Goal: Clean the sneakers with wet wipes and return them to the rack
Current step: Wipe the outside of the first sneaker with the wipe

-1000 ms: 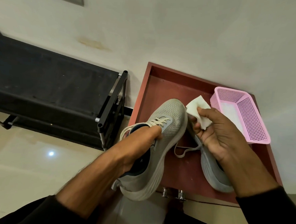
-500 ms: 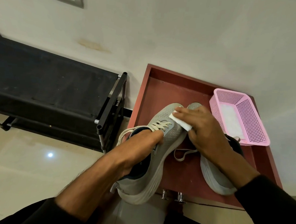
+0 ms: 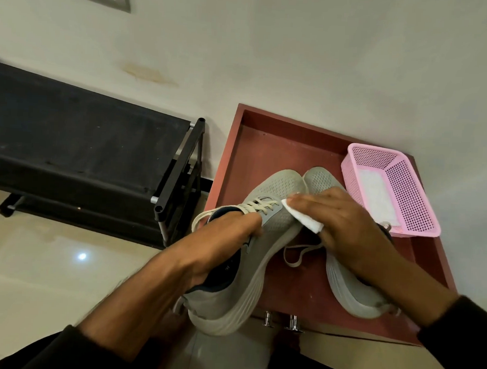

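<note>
My left hand (image 3: pixel 221 240) is pushed into the opening of a grey mesh sneaker (image 3: pixel 276 192) and holds it tilted above the front edge of the red-brown table (image 3: pixel 268 140). My right hand (image 3: pixel 345 222) presses a folded white wet wipe (image 3: pixel 305 219) with straight fingers against the right side of that sneaker, near the laces. The second grey sneaker (image 3: pixel 347 293) lies on the table under my right wrist, partly hidden. The black shoe rack (image 3: pixel 76 142) stands to the left against the wall.
A pink perforated basket (image 3: pixel 407 194) with white wipes in it sits at the table's right side. Two metal knobs (image 3: pixel 281 320) stick out under the table's front edge. Glossy floor tiles (image 3: pixel 46 272) lie at lower left.
My right hand brought the wipe down from above the toe onto the held sneaker and slid it back along the right side. The left hand kept the sneaker still.
</note>
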